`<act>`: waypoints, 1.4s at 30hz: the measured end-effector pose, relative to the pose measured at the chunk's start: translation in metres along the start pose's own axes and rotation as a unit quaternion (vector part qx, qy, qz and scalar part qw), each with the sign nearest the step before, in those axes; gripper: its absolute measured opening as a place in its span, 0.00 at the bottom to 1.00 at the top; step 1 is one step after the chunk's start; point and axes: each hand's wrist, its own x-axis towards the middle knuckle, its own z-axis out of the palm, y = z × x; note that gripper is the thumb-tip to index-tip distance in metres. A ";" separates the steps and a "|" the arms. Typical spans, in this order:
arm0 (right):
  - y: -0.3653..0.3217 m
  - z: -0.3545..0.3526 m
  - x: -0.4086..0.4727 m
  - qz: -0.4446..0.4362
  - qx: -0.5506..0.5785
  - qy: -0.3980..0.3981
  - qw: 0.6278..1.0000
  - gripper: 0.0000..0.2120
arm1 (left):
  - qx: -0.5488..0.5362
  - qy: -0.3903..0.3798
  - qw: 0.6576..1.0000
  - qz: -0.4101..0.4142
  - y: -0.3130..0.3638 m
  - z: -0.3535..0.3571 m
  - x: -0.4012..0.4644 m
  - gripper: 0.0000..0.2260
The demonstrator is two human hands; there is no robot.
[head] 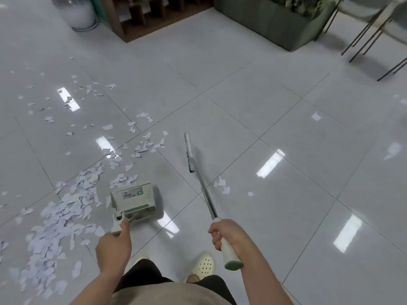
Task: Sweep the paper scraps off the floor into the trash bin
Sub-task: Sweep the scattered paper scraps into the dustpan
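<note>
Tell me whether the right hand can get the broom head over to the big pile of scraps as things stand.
Probably yes, but not straight across. The right hand grips the broom, whose head sits right of the dustpan. The pile of scraps lies left of the dustpan, so the head must swing around it.

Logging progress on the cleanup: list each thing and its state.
Broom: gripped by the right hand, head over bare tile.
Dustpan: on the floor, left hand holding its handle.
Paper scraps: scattered on the floor, unswept.
</note>
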 end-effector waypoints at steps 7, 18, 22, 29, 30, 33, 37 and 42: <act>0.015 -0.096 -0.007 -0.056 0.073 0.164 0.982 0.04 | 0.006 -0.041 0.998 0.043 0.049 0.028 0.004 0.32; 0.018 -0.131 0.016 0.018 -0.017 0.302 0.953 0.07 | 0.002 -0.143 0.986 0.085 0.128 0.056 0.047 0.30; -0.010 -0.079 0.041 0.035 -0.016 0.237 0.971 0.03 | -0.027 -0.163 0.985 0.044 0.141 0.054 0.088 0.27; -0.096 0.036 0.077 0.114 -0.063 0.019 0.991 0.07 | -0.083 -0.141 0.985 -0.055 0.118 0.032 0.146 0.28; -0.112 0.045 0.082 0.111 -0.066 0.008 0.992 0.06 | -0.096 -0.138 0.983 -0.075 0.114 0.030 0.149 0.28; -0.155 0.063 0.104 0.088 -0.038 -0.038 0.995 0.11 | -0.137 -0.117 0.975 -0.127 0.108 0.022 0.153 0.27; -0.196 0.097 0.124 0.089 0.156 -0.115 0.977 0.15 | -0.121 -0.081 0.984 -0.102 0.106 0.007 0.161 0.28; -0.235 0.124 0.117 0.084 0.118 -0.128 0.981 0.16 | -0.121 -0.058 0.986 -0.101 0.113 0.008 0.159 0.27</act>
